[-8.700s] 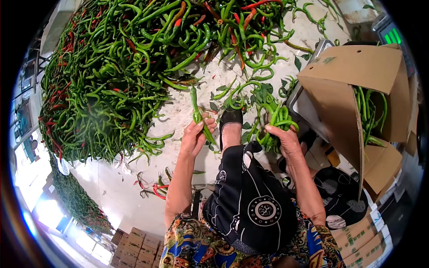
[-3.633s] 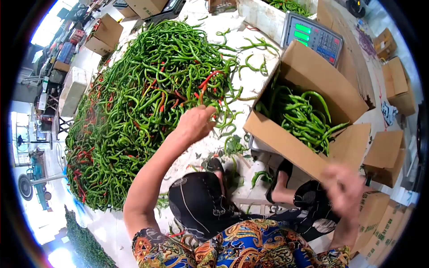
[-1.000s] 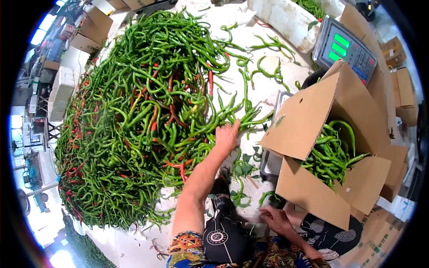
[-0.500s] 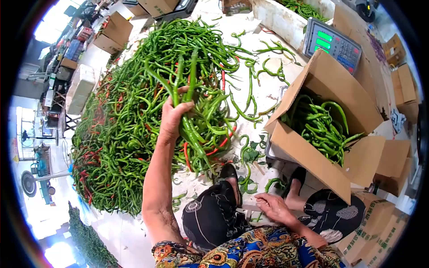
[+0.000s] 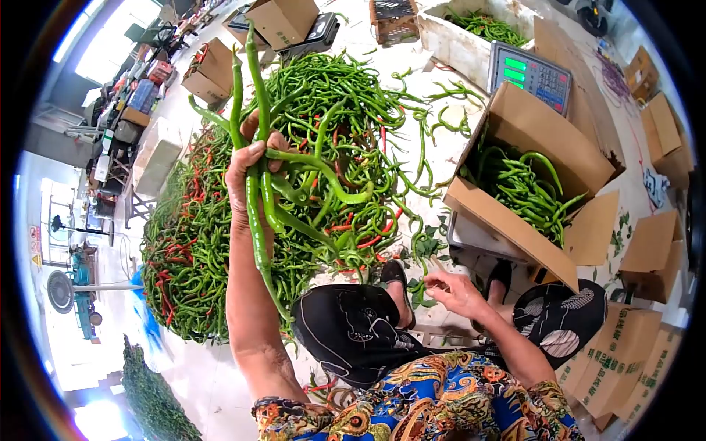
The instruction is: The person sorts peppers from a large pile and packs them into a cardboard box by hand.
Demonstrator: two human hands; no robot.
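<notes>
My left hand (image 5: 254, 151) is closed around a bunch of long green chili peppers (image 5: 255, 209). They stick out above and below the fist, raised over a big heap of green chili peppers (image 5: 198, 257) with some red ones mixed in. My right hand (image 5: 454, 294) hovers above the floor between my knees, its fingers loosely bent and apart, with nothing visible in them. To the right, an open cardboard box (image 5: 507, 228) holds more green chili peppers (image 5: 526, 191) and rests tilted on a weighing scale (image 5: 478, 239).
The scale's display (image 5: 529, 77) glows green behind the box. A white foam bin (image 5: 448, 40) with peppers stands at the back. Stray peppers (image 5: 448, 121) lie on the pale floor. Flattened printed cartons (image 5: 618, 353) lie at the lower right, and a fan (image 5: 60, 292) stands at the left.
My left hand has lifted the bunch of chili peppers up and to the left, nearer the camera. My right hand has risen slightly from between my knees. The view has shifted a little.
</notes>
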